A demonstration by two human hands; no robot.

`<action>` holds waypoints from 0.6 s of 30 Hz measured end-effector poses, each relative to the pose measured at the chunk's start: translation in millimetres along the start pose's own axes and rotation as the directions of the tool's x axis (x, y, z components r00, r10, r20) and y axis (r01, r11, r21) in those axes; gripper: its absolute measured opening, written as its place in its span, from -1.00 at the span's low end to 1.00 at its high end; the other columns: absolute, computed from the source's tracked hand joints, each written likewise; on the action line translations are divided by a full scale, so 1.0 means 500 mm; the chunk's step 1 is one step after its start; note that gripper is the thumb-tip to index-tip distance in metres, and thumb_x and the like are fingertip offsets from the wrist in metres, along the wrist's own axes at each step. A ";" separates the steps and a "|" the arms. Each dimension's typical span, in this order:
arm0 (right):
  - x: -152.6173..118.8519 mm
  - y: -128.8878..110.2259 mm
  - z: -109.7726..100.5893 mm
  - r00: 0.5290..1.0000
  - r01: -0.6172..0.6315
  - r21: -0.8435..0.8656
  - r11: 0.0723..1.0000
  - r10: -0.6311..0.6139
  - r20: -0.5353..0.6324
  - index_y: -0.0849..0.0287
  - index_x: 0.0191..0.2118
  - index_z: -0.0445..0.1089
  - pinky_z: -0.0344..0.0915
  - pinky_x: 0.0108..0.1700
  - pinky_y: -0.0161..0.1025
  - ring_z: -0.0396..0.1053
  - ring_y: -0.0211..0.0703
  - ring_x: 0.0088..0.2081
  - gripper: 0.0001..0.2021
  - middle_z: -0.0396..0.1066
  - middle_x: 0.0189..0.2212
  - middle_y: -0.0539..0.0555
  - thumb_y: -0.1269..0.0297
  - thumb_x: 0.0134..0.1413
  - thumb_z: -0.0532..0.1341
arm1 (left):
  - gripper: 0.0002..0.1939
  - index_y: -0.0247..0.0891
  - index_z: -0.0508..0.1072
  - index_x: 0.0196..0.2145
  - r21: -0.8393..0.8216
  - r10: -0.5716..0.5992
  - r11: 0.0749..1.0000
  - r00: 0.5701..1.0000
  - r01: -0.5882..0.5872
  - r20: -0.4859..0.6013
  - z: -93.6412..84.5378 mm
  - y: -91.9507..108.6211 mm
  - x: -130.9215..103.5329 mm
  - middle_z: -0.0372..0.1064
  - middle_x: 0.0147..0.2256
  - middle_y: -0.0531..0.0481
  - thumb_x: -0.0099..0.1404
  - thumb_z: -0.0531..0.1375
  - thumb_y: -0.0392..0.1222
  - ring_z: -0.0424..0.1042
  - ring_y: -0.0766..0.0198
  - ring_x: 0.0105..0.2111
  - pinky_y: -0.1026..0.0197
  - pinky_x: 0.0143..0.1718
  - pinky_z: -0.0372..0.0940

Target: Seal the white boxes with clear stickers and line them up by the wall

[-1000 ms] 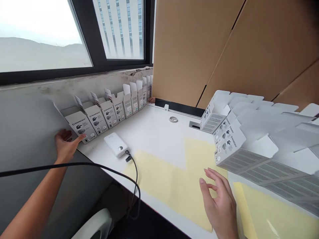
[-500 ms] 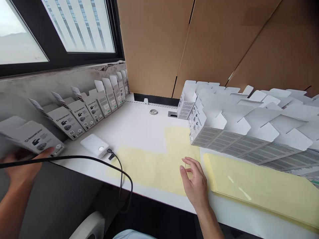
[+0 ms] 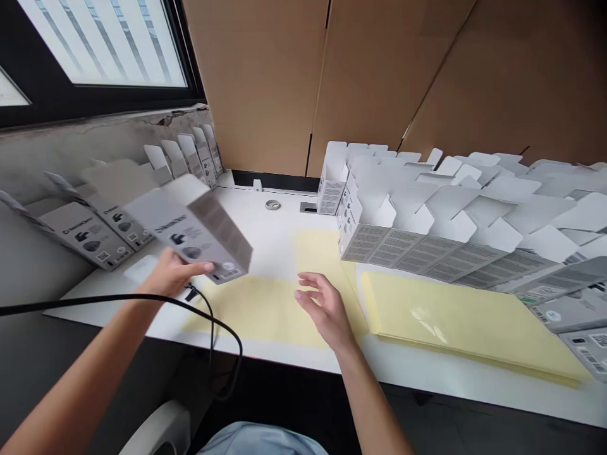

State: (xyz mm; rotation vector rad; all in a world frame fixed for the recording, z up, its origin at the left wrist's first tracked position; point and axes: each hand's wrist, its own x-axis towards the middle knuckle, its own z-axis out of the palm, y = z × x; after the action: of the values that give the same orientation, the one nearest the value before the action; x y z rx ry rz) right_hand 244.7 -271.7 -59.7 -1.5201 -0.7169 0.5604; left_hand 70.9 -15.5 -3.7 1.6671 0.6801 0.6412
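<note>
A white and grey printed carton with its top flaps up is gripped near its bottom by my left hand, the thumb lying across its front. It hangs tilted over the left part of the table and hides part of a white power bank. Over the yellow sheet on the tabletop, my right hand is held with fingers loosely curved and apart, nothing in them. To its right lies a stack of yellow sheets.
Open-topped cartons line the wall below the window. Many more cartons stand packed in rows at the right. A roll of tape lies near the back. A black cable crosses in front of my left forearm.
My left hand has lifted the carton from the left end and carried it right, over the table. My view has turned, and my right hand appears farther left, still empty.
</note>
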 end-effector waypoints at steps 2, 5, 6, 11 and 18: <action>0.029 -0.010 0.010 0.996 0.024 0.024 0.999 -0.026 0.085 0.05 0.12 0.30 0.36 0.13 0.00 0.27 0.05 0.21 -0.42 0.27 0.22 0.17 0.05 -0.02 0.38 | -0.51 -0.27 0.51 -0.27 -0.185 0.013 0.982 0.970 0.033 0.241 0.078 -0.007 0.038 0.53 -0.39 -0.07 -0.19 0.52 -0.11 0.53 0.06 -0.34 0.14 -0.34 0.45; 0.062 -0.015 0.013 0.993 0.090 0.024 0.996 -0.091 0.070 0.05 0.26 0.14 0.36 0.13 -0.03 0.26 0.04 0.22 -0.15 0.19 0.28 0.18 0.12 -0.17 0.47 | -0.42 -0.29 0.51 -0.14 -0.265 -0.003 0.951 0.859 0.160 0.511 0.173 -0.022 0.081 0.56 -0.17 -0.20 -0.15 0.52 -0.13 0.54 -0.05 -0.15 0.00 -0.13 0.47; 0.069 -0.015 0.010 0.994 0.103 0.024 0.994 -0.104 0.032 0.07 0.26 0.13 0.37 0.11 -0.05 0.31 0.03 0.17 -0.15 0.25 0.24 0.19 0.14 -0.17 0.46 | -0.43 -0.30 0.51 -0.13 -0.267 -0.012 0.944 0.829 0.193 0.558 0.196 -0.027 0.091 0.55 -0.14 -0.21 -0.12 0.52 -0.14 0.54 -0.06 -0.13 -0.02 -0.10 0.46; 0.086 -0.009 -0.018 0.993 -0.004 0.091 0.996 0.015 -0.115 0.15 0.11 0.32 0.43 -0.04 -0.13 0.45 0.00 -0.02 -0.36 0.48 -0.01 0.14 0.15 -0.14 0.43 | -0.51 -0.29 0.51 -0.08 -0.308 -0.053 0.910 0.812 0.280 0.582 0.265 -0.036 0.103 0.53 -0.06 -0.20 0.05 0.46 -0.09 0.52 0.00 -0.07 -0.02 -0.03 0.45; 0.101 0.004 -0.038 0.972 -0.192 0.240 0.951 0.219 -0.088 0.19 -0.03 0.43 0.42 -0.03 -0.09 0.47 0.06 -0.02 -0.48 0.51 -0.05 0.17 0.08 -0.14 0.42 | -0.57 -0.31 0.54 -0.12 -0.269 -0.220 0.857 0.784 0.440 0.581 0.294 -0.017 0.114 0.55 -0.11 -0.19 0.10 0.44 -0.06 0.52 0.05 -0.09 -0.01 0.02 0.43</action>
State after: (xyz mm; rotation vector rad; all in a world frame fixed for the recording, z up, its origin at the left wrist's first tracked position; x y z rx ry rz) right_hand 293.2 -248.2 -56.4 -1.4042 -0.3919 0.6834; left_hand 215.6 -70.0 -36.2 1.2129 0.3891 0.0235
